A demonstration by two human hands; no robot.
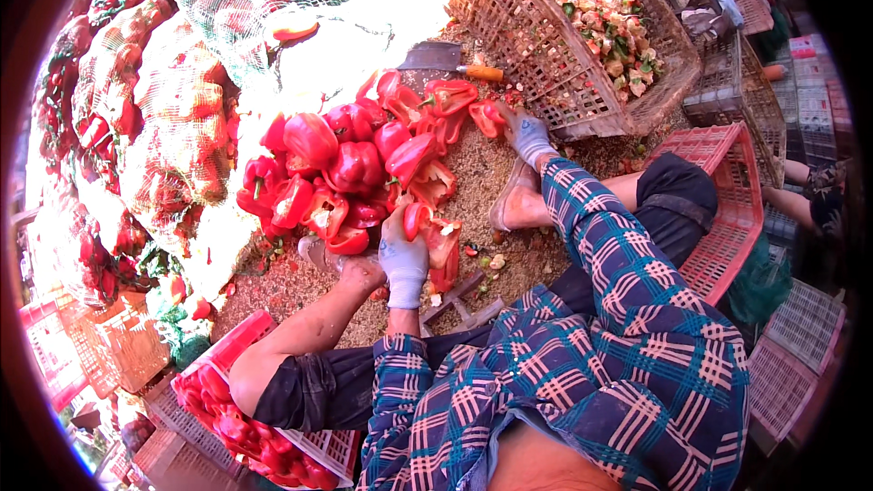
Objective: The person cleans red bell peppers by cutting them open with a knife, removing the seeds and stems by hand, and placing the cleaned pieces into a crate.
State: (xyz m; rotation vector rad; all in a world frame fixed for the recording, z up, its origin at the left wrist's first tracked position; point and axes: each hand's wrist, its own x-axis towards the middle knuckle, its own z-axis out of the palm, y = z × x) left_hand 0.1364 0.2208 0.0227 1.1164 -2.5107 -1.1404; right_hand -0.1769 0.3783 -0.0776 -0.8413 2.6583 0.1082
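Left grip: gloved, fingers closed around a cut red pepper piece at the heap's near edge. Right grip: gloved too, fingers closed on another piece at the heap's right edge. Pepper heap, whole and cut, lies on the ground in front of the person, beyond the left foot. Seed-strewn strip of ground runs between heap and right foot. Cleaver lies flat at the far edge, handle toward a lattice basket holding pale-green cores and scraps. Mesh sacks bulging with peppers bound the left side. By the left knee, a red crate full of red peppers; behind the right leg, a pink crate.
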